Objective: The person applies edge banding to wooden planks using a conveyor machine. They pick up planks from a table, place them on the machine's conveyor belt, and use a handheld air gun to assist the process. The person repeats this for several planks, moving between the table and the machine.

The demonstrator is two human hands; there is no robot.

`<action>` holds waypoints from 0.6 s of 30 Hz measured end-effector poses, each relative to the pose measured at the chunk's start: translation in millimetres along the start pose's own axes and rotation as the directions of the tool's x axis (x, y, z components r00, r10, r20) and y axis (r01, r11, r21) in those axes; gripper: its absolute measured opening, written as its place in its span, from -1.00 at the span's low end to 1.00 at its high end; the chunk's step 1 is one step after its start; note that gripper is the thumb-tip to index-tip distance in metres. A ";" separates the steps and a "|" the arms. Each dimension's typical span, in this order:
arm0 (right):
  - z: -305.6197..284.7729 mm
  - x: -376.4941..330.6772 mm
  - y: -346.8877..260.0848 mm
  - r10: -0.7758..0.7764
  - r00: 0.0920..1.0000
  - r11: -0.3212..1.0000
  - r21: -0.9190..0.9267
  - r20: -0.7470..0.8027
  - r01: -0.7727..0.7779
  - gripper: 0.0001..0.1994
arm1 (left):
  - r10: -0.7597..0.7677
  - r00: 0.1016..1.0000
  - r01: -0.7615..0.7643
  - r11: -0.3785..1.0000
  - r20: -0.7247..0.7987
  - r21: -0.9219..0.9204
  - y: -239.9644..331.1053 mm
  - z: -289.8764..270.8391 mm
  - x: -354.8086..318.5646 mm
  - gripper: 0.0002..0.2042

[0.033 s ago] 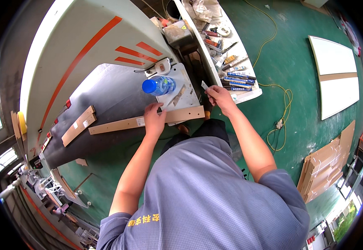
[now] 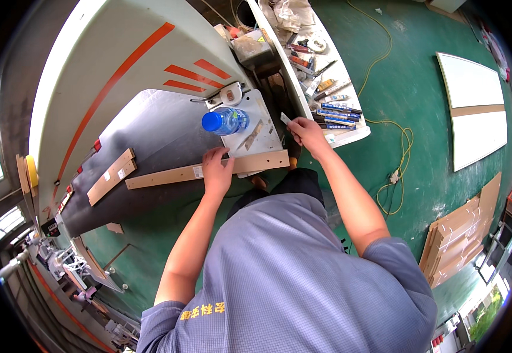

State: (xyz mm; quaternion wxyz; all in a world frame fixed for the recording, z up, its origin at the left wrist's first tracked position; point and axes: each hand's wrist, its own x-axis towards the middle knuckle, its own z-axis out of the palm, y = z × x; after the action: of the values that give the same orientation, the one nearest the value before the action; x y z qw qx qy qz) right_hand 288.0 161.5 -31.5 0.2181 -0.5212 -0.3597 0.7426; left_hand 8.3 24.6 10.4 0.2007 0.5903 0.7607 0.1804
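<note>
The left hand point(image 2: 218, 170) presses flat, fingers spread, on a long wooden strip point(image 2: 209, 170) lying along the table's point(image 2: 156, 135) near edge. The right hand point(image 2: 306, 130) pinches a small white piece point(image 2: 285, 118) (just past a blue-capped bottle point(image 2: 225, 121)) at the right edge.

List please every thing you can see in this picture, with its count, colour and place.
long wooden strip: 1, pale wood, across the dark machine table, under the left hand
short wooden pieces: 2, pale wood, stacked left of the strip
water bottle: 1, clear, blue cap, lying on the white plate
white panels: 2, on green floor, right
yellow cable: 1, on floor
left hand: pressing the strip
right hand: holding a small pale piece
</note>
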 end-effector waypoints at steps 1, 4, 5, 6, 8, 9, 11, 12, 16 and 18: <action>6.8 19.4 0.7 -0.097 0.995 0.987 -0.128 -0.019 0.094 -0.73 | -0.016 1.000 0.016 1.000 -0.013 0.011 -2.8 -3.0 -8.3 -0.67; 28.2 73.9 -3.5 -0.290 0.957 0.876 -0.405 -0.010 0.261 -0.66 | -0.067 0.996 0.069 0.997 -0.051 0.040 -12.1 -11.6 -28.5 -0.63; 34.5 84.5 -8.7 -0.281 0.960 0.861 -0.441 0.001 0.252 -0.64 | -0.092 0.994 0.094 0.995 -0.060 0.039 -14.0 -12.9 -35.1 -0.63; 38.2 91.7 -12.6 -0.272 0.962 0.845 -0.475 0.008 0.243 -0.62 | -0.114 0.991 0.117 0.992 -0.069 0.037 -16.0 -14.7 -40.2 -0.62; 31.5 98.6 -13.3 -0.243 0.970 0.808 -0.552 0.003 0.204 -0.63 | -0.182 0.982 0.183 0.983 -0.045 0.017 -18.9 -18.3 -47.1 -0.61; 26.6 97.4 -13.9 -0.224 0.975 0.783 -0.594 0.004 0.183 -0.64 | -0.224 0.974 0.225 0.974 -0.033 0.003 -19.7 -19.1 -53.7 -0.60; 6.8 91.4 -19.1 -0.165 0.986 0.682 -0.719 0.029 0.135 -0.68 | -0.237 0.971 0.236 0.972 -0.044 -0.007 -25.6 -18.8 -62.6 -0.59; -2.1 86.6 -21.0 -0.190 0.982 0.568 -0.814 0.014 0.122 -0.70 | -0.237 0.970 0.237 0.971 -0.053 -0.014 -28.7 -18.5 -64.1 -0.59; -20.6 74.5 -11.5 -0.437 0.898 0.556 -0.798 -0.044 0.232 -0.76 | -0.279 0.954 0.276 0.960 -0.107 -0.040 -36.0 -16.1 -74.1 -0.57; -27.1 68.4 -12.7 -0.460 0.880 0.637 -0.734 -0.118 0.235 -0.78 | -0.293 0.951 0.289 0.956 -0.103 -0.051 -41.0 -17.5 -78.0 -0.57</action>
State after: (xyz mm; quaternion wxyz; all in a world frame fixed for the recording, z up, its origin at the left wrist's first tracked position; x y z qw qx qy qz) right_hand 287.9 225.9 -69.4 0.1950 -0.5881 -0.6713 0.4067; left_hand -17.3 -61.5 11.6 0.1937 0.4574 0.8459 0.1943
